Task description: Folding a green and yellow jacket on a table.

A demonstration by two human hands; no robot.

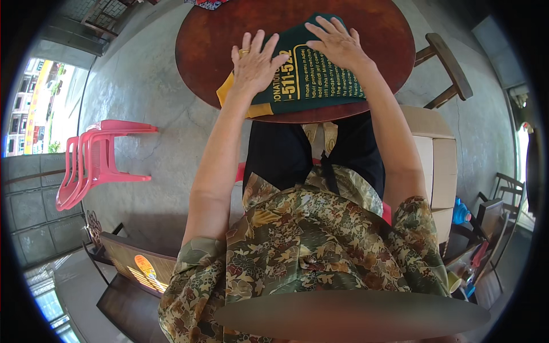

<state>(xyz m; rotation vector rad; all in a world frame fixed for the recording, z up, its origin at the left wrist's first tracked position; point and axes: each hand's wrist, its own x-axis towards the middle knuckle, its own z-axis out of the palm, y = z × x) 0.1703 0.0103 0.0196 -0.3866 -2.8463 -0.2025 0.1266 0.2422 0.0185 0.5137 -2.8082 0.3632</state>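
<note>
A folded dark green cloth with yellow trim and yellow printed writing lies on a round, reddish-brown table. It looks like a garment, though the folds hide its full shape. My left hand rests palm down over its left part, fingers spread, with a ring on one finger. Across the upper right part lies my right hand, also palm down with the fingers apart. Neither hand grips the cloth. Part of the writing is covered by my hands and right forearm.
Patterned fabric lies at the table's far edge. Stacked pink plastic chairs stand to the left, and a wooden stool is at the right. A cardboard box sits beside my right arm. Behind on the left is a wooden bench.
</note>
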